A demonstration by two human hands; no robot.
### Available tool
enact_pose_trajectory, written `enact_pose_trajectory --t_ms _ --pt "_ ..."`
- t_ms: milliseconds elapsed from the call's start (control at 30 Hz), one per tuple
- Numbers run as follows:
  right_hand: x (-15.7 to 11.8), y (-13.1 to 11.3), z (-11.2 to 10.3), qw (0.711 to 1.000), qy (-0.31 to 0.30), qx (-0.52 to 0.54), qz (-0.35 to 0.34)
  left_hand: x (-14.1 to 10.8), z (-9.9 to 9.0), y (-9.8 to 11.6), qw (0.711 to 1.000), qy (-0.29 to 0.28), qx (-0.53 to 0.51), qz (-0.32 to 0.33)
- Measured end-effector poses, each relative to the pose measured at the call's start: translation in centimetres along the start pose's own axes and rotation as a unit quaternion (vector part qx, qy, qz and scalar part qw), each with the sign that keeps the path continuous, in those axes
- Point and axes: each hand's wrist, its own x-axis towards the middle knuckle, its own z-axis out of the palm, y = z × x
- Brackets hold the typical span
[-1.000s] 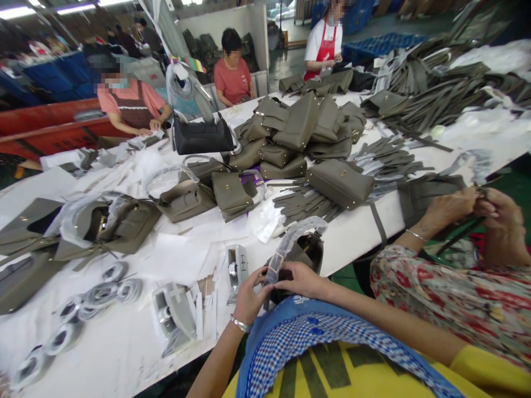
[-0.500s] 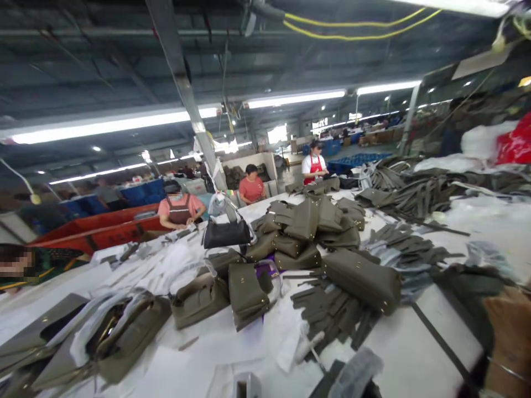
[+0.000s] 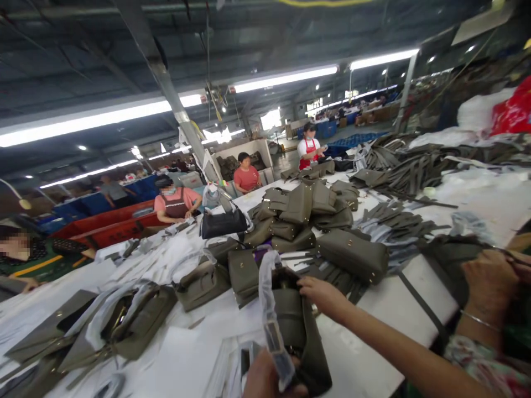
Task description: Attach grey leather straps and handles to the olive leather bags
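Note:
An olive handbag [image 3: 309, 342] with a plastic-wrapped handle [image 3: 271, 309] is between my two hands, at the near middle of the table. My right hand [image 3: 321, 296] reaches in from the lower right, its fingers closed over the bag's upper rim. At the bottom edge, my left hand [image 3: 265, 376] is closed on the bag's near end beside the lower end of the wrapped handle; part of this hand is cut off by the frame. The bag's opening faces left, tilted, with a flap visible inside.
More olive handbags [image 3: 292, 207] are heaped in the middle, near a black handbag [image 3: 224, 221]. Cut straps [image 3: 398, 226] lie to the right. A co-worker's hand with a bracelet [image 3: 489, 276] is close on my right. Other people sit across the white table [image 3: 166, 359].
Both my hands have come into view with the olive handbag, whose wrapped handle was low at the frame's bottom before. The co-worker's hand on the right has risen. The view has shifted slightly.

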Motion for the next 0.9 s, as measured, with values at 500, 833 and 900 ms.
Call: enact_pose_trajectory --t_ms 500,833,900 --pt "-8.4 -4.3 6.7 0.943 -0.019 0.252 0.217 4.9 3.6 -2.0 0.981 0.087 0.016 -0.173" --pt "-8.6 -4.5 8.9 0.857 0.049 0.394 0.329 6.0 4.1 -1.1 0.987 0.086 0.05 -0.126" --pt "-8.3 -4.6 8.9 0.849 0.065 0.4 0.339 6.0 4.2 -1.0 0.991 0.073 0.043 -0.107"
